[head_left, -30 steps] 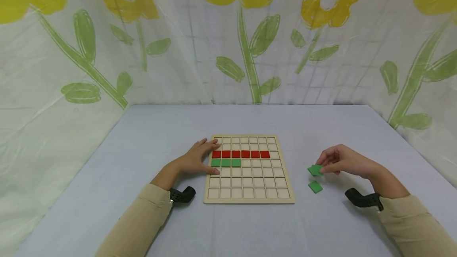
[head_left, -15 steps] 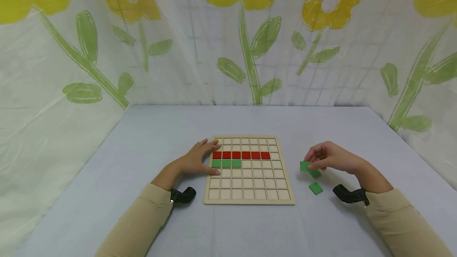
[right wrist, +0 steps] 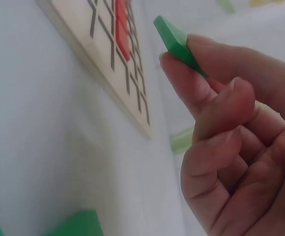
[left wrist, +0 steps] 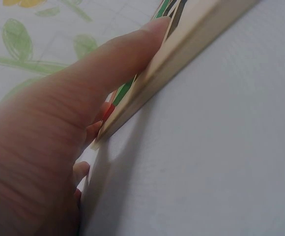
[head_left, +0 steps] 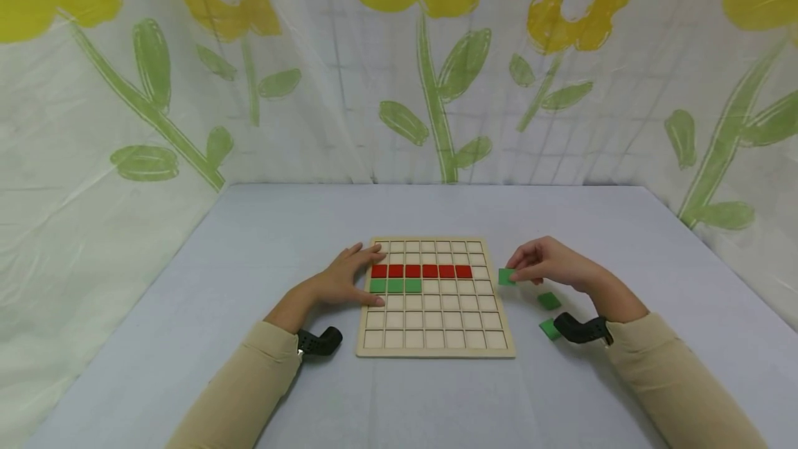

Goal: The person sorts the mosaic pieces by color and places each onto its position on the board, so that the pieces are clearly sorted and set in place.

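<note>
A wooden grid board (head_left: 435,353) lies flat in the middle of the table. Several red square tiles (head_left: 429,271) fill most of one row, and three green tiles (head_left: 395,286) sit in the row nearer the person, at its left end. My left hand (head_left: 339,278) rests on the board's left edge, thumb and fingers spread. In the left wrist view the thumb (left wrist: 128,51) lies along the rim. My right hand (head_left: 557,265) pinches a green square tile (right wrist: 174,42) between thumb and fingertips, raised just beyond the board's right edge.
Two loose green tiles lie right of the board: one tile (head_left: 549,301) below the right hand, another tile (head_left: 548,328) partly hidden by the black wrist camera (head_left: 581,328). A flower-printed curtain (head_left: 299,89) hangs behind the white table (head_left: 299,393).
My right hand has lifted one green tile from the loose ones and carried it left to the board's right edge. The left hand stays in place.
</note>
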`<state>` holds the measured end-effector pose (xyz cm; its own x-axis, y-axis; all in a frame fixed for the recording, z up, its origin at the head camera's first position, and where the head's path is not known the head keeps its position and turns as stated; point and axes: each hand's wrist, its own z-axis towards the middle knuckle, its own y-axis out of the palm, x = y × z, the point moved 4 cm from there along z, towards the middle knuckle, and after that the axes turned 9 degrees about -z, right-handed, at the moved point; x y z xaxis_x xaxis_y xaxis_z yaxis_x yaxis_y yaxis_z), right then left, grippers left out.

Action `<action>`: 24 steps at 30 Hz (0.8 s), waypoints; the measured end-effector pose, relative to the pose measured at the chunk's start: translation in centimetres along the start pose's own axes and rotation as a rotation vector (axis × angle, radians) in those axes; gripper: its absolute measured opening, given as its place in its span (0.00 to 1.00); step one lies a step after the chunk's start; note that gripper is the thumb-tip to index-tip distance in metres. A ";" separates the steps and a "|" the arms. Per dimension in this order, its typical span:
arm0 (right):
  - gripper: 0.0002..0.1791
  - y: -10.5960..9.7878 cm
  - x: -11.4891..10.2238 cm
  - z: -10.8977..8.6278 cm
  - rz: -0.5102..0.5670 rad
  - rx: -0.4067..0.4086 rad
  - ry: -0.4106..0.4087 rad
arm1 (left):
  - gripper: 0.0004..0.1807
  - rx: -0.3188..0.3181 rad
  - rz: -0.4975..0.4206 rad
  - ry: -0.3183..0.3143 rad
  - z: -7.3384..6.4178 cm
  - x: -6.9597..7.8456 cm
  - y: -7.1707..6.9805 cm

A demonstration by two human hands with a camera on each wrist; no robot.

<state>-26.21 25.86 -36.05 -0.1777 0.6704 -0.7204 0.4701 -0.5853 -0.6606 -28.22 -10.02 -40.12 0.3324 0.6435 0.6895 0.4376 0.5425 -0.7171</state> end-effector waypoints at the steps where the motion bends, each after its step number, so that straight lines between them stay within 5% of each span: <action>1: 0.16 0.1 -0.1 0.2 0.005 0.003 0.007 | 0.50 0.000 0.001 -0.001 0.0 0.0 0.0; 13: 0.15 1.8 -1.8 2.9 0.039 0.002 0.049 | 0.50 -0.004 -0.012 0.004 0.0 -0.2 0.1; 24: 0.14 3.5 -3.7 5.0 0.038 -0.040 0.006 | 0.50 0.001 -0.008 0.011 0.0 -0.1 0.0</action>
<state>-28.24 19.10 -36.73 -0.1541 0.6507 -0.7435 0.5110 -0.5916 -0.6236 -28.25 -10.07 -40.19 0.3377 0.6335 0.6962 0.4397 0.5478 -0.7118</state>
